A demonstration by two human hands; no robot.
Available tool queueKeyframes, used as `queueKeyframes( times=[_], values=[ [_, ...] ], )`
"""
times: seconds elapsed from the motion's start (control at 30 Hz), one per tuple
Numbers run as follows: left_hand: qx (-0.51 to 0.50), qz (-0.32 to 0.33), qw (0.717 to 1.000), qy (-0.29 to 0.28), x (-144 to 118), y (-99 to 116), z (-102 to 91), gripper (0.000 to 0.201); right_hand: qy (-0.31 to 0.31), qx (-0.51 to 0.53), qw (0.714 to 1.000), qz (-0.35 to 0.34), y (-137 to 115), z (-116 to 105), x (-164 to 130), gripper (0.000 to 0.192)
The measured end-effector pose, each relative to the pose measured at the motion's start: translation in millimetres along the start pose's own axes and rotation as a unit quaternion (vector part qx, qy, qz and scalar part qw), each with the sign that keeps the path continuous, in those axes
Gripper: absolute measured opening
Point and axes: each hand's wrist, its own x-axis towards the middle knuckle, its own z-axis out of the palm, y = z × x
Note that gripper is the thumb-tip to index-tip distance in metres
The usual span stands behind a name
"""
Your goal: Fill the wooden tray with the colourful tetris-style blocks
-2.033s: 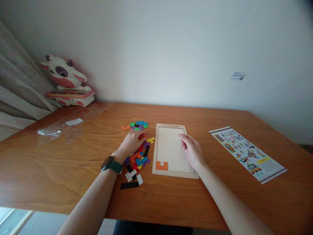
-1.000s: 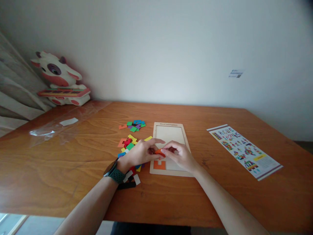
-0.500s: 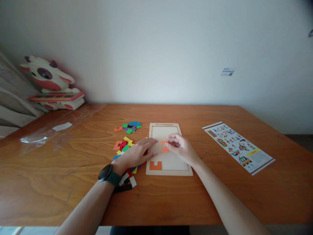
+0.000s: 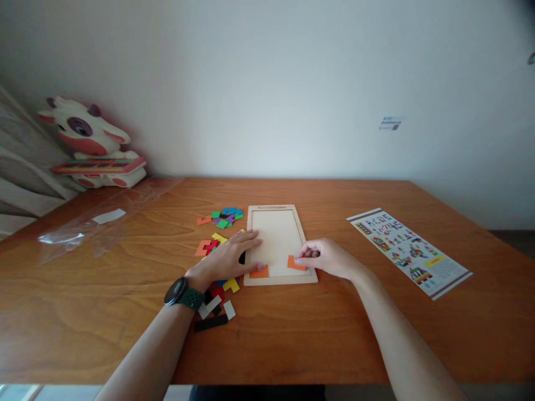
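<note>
A pale wooden puzzle board (image 4: 281, 280) with a raised rim lies in front of me. My right hand (image 4: 324, 259) pinches an orange puzzle piece (image 4: 296, 263) over the board's lower right corner; part of the piece is hidden by the fingers. My left hand (image 4: 234, 255), fingers spread, rests across the board's left rim. Its thumb touches a second orange puzzle piece (image 4: 259, 272) lying in the lower left corner. Under and around the left wrist is a pile of coloured pieces, among them a yellow piece (image 4: 231, 285) and a black bar (image 4: 211, 323).
A smaller heap of pieces (image 4: 225, 216) sits beyond the left hand. On the right lies a printed pattern sheet (image 4: 412, 253). Clear plastic wrapping (image 4: 83, 236) is spread at the left, before a cow-shaped toy keyboard (image 4: 98, 147) by the wall.
My right hand has brought its orange piece from mid-board toward the lower right corner and turned it. The board has shifted slightly left and away from me. The left thumb now meets the other orange piece.
</note>
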Motion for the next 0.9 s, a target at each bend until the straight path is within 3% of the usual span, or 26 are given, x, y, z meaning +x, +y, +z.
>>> queueKeyframes(
  times=[0.23,0.4,0.63,0.9],
  values=[
    [-0.016,-0.017,1.0,-0.007,2,1,-3.4,0.071,-0.038,-0.083,0.994,-0.061,6,-7,-3,0.022],
    [-0.023,-0.011,1.0,-0.004,1,1,-4.0,0.071,-0.014,-0.086,0.993,-0.077,4,-5,-3,0.022],
    [-0.034,-0.003,0.999,0.011,1,-3,-0.8,0.069,0.063,-0.14,0.981,-0.12,0,23,5,0.022],
    [-0.024,0.0,1.0,0.005,1,-3,0.4,0.069,0.007,-0.114,0.989,-0.099,-1,19,3,0.012]
  ],
)
